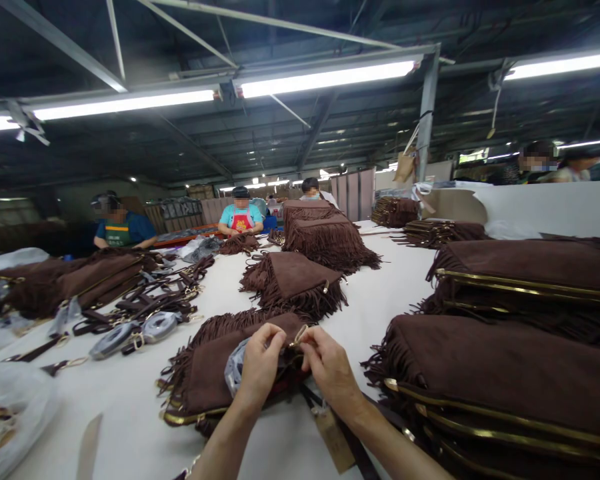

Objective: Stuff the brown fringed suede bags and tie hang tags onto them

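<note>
In front of me lies a dark brown fringed bag [210, 373] with a gold zip along its near edge. Over it, my right hand [333, 377] pinches a gold metal clasp [299, 335] between thumb and fingertips. My left hand [261, 363] is closed just to the left of the clasp; what its fingers grip is hidden. A strap bundle in clear plastic [234, 368] shows beside the left hand, on top of the bag. Below my right wrist hangs a brown card tag [334, 439], near dark straps.
Stacked brown fringed bags [500, 360] rise close on the right, others [300, 277] ahead. Loose dark straps [150, 290] and wrapped strap coils [160, 325] lie left. A plastic bag [25, 413] sits front left, near a blade-like strip [89, 443]. Several people work beyond.
</note>
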Demonstrator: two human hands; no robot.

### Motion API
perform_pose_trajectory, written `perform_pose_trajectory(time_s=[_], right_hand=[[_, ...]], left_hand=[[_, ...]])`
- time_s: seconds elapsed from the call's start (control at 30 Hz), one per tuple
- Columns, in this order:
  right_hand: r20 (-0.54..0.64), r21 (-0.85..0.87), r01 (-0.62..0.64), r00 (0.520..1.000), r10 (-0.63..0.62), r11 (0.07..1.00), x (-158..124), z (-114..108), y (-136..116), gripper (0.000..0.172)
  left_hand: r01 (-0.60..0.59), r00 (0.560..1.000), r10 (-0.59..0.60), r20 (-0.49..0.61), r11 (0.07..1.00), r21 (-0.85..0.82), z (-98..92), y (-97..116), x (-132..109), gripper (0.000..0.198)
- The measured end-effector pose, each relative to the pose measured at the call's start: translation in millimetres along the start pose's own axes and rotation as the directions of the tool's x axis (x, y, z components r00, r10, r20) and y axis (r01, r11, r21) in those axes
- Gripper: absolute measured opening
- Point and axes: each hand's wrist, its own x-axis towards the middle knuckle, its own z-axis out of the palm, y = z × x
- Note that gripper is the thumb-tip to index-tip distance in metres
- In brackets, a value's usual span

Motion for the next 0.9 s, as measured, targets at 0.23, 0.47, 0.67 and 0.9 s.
perform_pose_trajectory(time_s=[0.23,0.47,0.67,0.9], right_hand=[[0.067,0.288,-0.082,0.996,0.065,0.954,3.6,-5.8,-8.0,0.018],[0.122,0.525,-0.242,0.97,0.209,0.816,5.3,-5.1,-3.4,0.039],[0.118,0.436,-0.218,0.976,0.184,0.873,5.3,-10.5,8.1,0.04],[0.17,0.197,-0.059,0.985,0.025,0.979,6.0,-18.2,3.4,0.03]], left_hand=[[-0.085,0.994,0.088,-0.064,0.995,0.044,-4.4,3.2,-4.5,0.023],[0.052,0.996,-0.034,0.077,0.967,-0.247,1.0,4.2,-8.1,0.018],[0.171,0.975,-0.099,0.199,0.906,-0.386,6.1,5.8,-11.0,0.021],[0.142,0.979,-0.052,0.199,0.871,-0.47,8.1,7.2,-13.4,0.026]])
